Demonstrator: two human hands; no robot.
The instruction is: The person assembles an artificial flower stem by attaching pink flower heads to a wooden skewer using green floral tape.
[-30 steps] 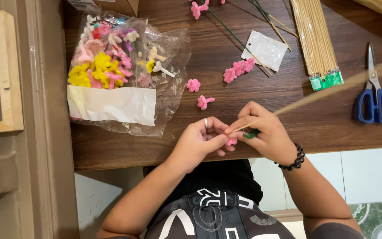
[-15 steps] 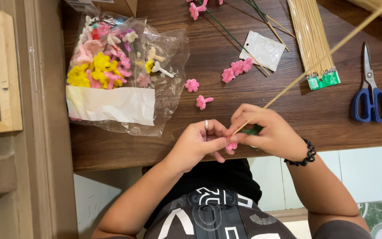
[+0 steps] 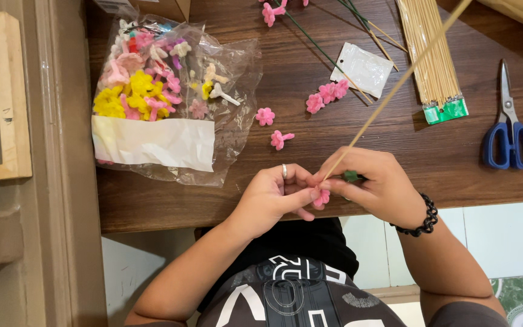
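Note:
My left hand (image 3: 276,197) pinches a small pink flower (image 3: 321,198) at the near edge of the dark wooden table (image 3: 310,121). My right hand (image 3: 375,184) grips a thin bamboo stick (image 3: 394,91) near its lower end, where a bit of green tape (image 3: 350,176) shows between the fingers. The stick slants up and to the right across the table. The two hands touch at the flower. A ring sits on my left hand and a black bead bracelet (image 3: 422,218) on my right wrist.
A clear plastic bag of pink, yellow and white flowers (image 3: 158,91) lies at left. Loose pink flowers (image 3: 279,139) and a cluster (image 3: 327,95) lie mid-table. A small clear packet (image 3: 363,68), a bundle of sticks (image 3: 434,54), blue scissors (image 3: 508,130), finished stems (image 3: 310,36).
The far end of the stick has swung from lying low to the right to pointing steeply up and right. Both hands stay together at the table's near edge.

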